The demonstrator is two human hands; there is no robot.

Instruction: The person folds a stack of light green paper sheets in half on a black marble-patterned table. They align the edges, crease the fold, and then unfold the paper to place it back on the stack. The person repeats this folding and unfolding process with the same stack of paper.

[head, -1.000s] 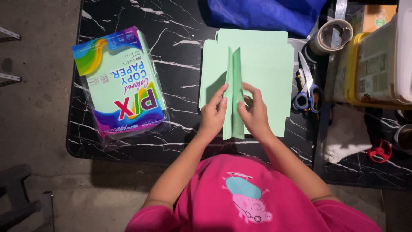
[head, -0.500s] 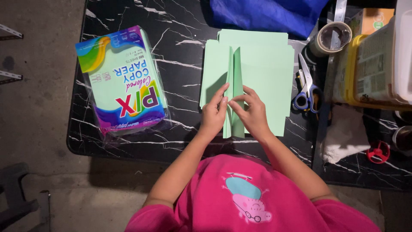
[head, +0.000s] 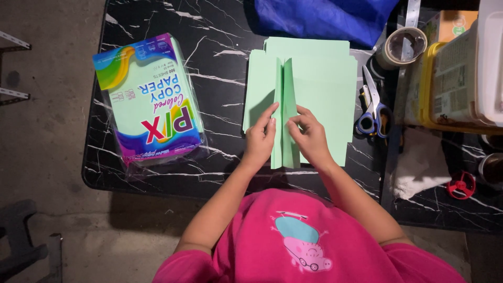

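1. Head view, looking straight down on a black marble-pattern table (head: 220,47).
2. Light green folded paper (head: 285,94) at table centre, two flaps folded in toward a centre crease, lying on a small stack of green sheets (head: 325,78).
3. Left hand (head: 260,139) on the near part of the folded piece, left of the crease; fingers extended and close together, index fingertip pressing the left flap. Nothing gripped.
4. Right hand (head: 310,136) just right of the crease, fingers curled, pinching or pressing the right flap edge; which one cannot be told.
5. Hands close together, crease running between them.
6. Wrapped ream of coloured copy paper (head: 149,102) to the left, well apart from the hands, tilted.
7. Blue-handled scissors (head: 372,112) just beside the stack's right edge.
8. Tape roll (head: 402,46) at upper right, near the scissors.
9. Blue cloth (head: 325,18) at top, touching the far edge of the stack.
10. Yellow-rimmed container (head: 450,78) at far right; white rag (head: 419,165) and a small red object (head: 462,184) nearer the front.
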